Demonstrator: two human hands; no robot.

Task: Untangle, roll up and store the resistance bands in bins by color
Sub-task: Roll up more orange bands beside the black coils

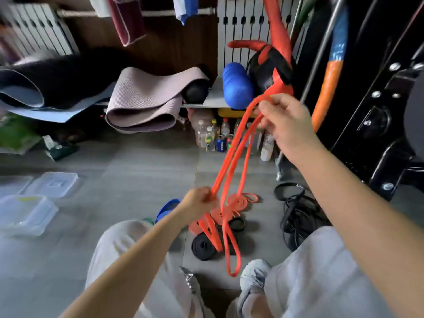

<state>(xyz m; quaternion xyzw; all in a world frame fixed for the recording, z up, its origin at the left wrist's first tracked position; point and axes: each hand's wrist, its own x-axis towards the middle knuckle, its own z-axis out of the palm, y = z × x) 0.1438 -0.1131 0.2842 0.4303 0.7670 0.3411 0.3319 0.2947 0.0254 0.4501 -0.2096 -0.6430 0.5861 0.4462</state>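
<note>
A long orange resistance band point(236, 152) stretches in loops between my two hands. My right hand point(284, 120) holds its upper end raised, fingers curled round the strands. My left hand point(199, 200) grips the strands lower down, above the floor. A loop of the band hangs down to near my shoes point(232, 260). Rolled orange bands point(234, 203) lie on the floor beneath, next to a rolled black band point(204, 246). A tangle of black bands point(298, 210) lies to the right. A blue band point(167, 207) peeks out behind my left wrist.
Clear plastic bins point(25, 214) and a lid point(54, 183) sit on the grey floor at left. Yoga mats point(142, 99), a blue foam roller point(236, 86) and bottles point(213, 136) line the back. A black machine frame point(378, 111) stands at right.
</note>
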